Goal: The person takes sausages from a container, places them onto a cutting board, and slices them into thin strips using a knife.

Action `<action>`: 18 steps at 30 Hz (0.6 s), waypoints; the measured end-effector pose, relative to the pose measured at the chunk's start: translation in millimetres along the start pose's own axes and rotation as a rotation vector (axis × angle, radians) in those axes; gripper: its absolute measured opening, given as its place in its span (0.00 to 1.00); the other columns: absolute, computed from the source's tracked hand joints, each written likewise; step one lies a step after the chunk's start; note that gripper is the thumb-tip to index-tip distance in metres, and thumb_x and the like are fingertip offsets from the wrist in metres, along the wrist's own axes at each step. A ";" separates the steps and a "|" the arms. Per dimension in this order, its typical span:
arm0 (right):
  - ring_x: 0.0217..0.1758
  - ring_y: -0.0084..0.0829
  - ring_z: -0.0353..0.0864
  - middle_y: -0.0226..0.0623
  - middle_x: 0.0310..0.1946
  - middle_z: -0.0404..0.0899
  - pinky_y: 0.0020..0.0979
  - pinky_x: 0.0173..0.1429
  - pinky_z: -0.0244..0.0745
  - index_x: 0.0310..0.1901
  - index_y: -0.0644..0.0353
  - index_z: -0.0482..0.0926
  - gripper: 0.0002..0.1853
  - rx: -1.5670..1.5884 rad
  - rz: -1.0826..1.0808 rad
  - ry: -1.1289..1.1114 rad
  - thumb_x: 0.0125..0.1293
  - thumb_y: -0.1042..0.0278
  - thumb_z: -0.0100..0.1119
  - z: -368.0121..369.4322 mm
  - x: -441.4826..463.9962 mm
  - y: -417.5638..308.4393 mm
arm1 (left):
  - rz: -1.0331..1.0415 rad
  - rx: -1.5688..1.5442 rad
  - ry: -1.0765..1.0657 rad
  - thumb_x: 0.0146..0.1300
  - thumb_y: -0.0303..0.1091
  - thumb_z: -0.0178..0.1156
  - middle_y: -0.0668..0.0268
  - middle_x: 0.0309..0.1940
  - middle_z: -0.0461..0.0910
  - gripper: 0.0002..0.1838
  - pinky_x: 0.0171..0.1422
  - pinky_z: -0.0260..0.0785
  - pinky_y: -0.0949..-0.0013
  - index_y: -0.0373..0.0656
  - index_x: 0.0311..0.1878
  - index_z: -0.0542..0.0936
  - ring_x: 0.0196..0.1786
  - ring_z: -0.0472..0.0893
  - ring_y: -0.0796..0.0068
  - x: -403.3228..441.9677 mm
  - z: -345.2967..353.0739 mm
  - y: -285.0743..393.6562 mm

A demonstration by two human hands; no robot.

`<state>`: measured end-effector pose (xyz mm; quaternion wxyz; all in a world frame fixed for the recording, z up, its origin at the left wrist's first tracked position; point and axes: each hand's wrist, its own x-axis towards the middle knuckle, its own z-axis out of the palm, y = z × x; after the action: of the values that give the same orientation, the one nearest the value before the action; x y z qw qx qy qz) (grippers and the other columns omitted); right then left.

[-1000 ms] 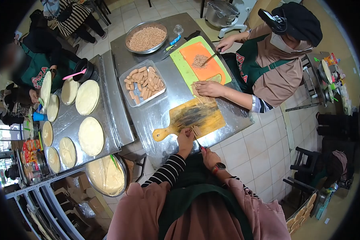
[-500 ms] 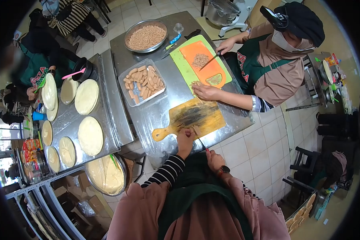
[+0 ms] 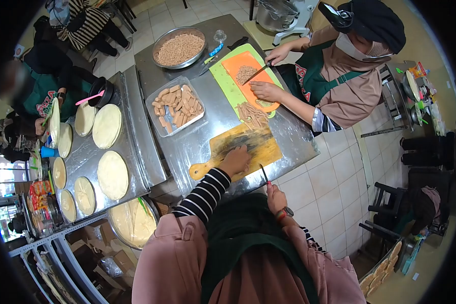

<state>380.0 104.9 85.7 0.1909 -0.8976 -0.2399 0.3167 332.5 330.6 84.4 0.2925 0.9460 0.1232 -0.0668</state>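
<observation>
My left hand (image 3: 236,161) reaches over the worn wooden cutting board (image 3: 268,151), fingers stretched forward, and I see nothing held in it. In my right hand (image 3: 276,198) is a knife (image 3: 264,174) with a red handle, its blade pointing forward past the board's near right edge. Sausage strips (image 3: 252,115) lie heaped just beyond the board, by the near end of a green board (image 3: 226,87). A clear plastic tub (image 3: 158,126) of sausage pieces (image 3: 180,104) stands beyond the board to the left.
Across the table a co-worker holds a knife (image 3: 257,74) over an orange board (image 3: 231,64) with chopped sausage (image 3: 247,74). A steel bowl (image 3: 176,66) of chopped sausage stands at the back. Dough rounds (image 3: 113,175) cover the left table.
My left hand has moved forward over the board, and the sausage piece by its fingers no longer shows there. The co-worker's hand has shifted from the strips to the orange board.
</observation>
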 end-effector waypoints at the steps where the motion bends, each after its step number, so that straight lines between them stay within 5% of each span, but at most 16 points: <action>1: 0.32 0.58 0.74 0.57 0.26 0.75 0.52 0.38 0.68 0.36 0.60 0.71 0.23 0.003 0.002 -0.003 0.66 0.48 0.32 2.2 0.9 1.9 | 0.001 0.002 0.000 0.42 0.30 0.59 0.62 0.35 0.70 0.04 0.44 0.65 0.62 0.46 0.26 0.77 0.40 0.72 0.61 4.1 -0.7 -5.9; 4: 0.33 0.57 0.74 0.57 0.26 0.75 0.51 0.39 0.68 0.36 0.60 0.71 0.23 -0.009 0.012 -0.020 0.66 0.48 0.32 0.9 0.4 -2.7 | 0.080 0.007 -0.040 0.44 0.30 0.58 0.63 0.32 0.71 0.04 0.43 0.66 0.62 0.46 0.26 0.77 0.38 0.73 0.60 11.4 -7.9 -14.2; 6: 0.33 0.57 0.74 0.57 0.27 0.75 0.51 0.39 0.68 0.37 0.60 0.71 0.23 -0.027 0.021 -0.033 0.66 0.48 0.32 -0.3 0.8 -8.7 | 0.011 -0.107 0.220 0.45 0.29 0.57 0.62 0.29 0.71 0.05 0.42 0.66 0.62 0.45 0.28 0.75 0.37 0.73 0.59 12.2 -12.2 -13.7; 10: 0.34 0.56 0.75 0.56 0.28 0.76 0.50 0.39 0.68 0.37 0.60 0.71 0.23 -0.017 -0.009 -0.070 0.66 0.48 0.32 5.4 4.4 -18.3 | -0.041 -0.054 0.396 0.45 0.28 0.57 0.60 0.28 0.71 0.07 0.42 0.66 0.61 0.43 0.31 0.74 0.38 0.73 0.57 1.2 -6.0 -22.3; 12: 0.34 0.55 0.75 0.56 0.28 0.76 0.50 0.39 0.68 0.37 0.60 0.71 0.23 -0.007 -0.016 -0.085 0.66 0.49 0.32 8.3 10.8 -23.8 | -0.202 -0.102 0.600 0.51 0.28 0.53 0.57 0.32 0.70 0.07 0.45 0.66 0.59 0.42 0.35 0.72 0.39 0.73 0.55 -14.0 -6.0 -13.1; 16: 0.33 0.55 0.75 0.56 0.27 0.76 0.50 0.38 0.69 0.39 0.60 0.70 0.23 -0.081 -0.060 -0.104 0.66 0.48 0.31 14.9 17.6 -32.4 | -0.521 -0.312 0.617 0.51 0.26 0.54 0.54 0.31 0.74 0.07 0.42 0.68 0.59 0.37 0.35 0.74 0.36 0.75 0.54 -43.7 32.4 4.1; 18: 0.32 0.55 0.75 0.56 0.26 0.76 0.50 0.37 0.69 0.40 0.59 0.70 0.23 -0.111 -0.064 -0.107 0.66 0.47 0.31 18.3 18.1 -36.0 | -0.676 -0.694 0.469 0.51 0.26 0.56 0.52 0.27 0.77 0.08 0.37 0.70 0.61 0.32 0.34 0.75 0.31 0.77 0.55 -49.0 50.0 14.0</action>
<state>369.1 147.6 81.6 0.1377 -0.8805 -0.2955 0.3441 286.5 281.4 60.6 0.5146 0.6909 0.4978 0.1004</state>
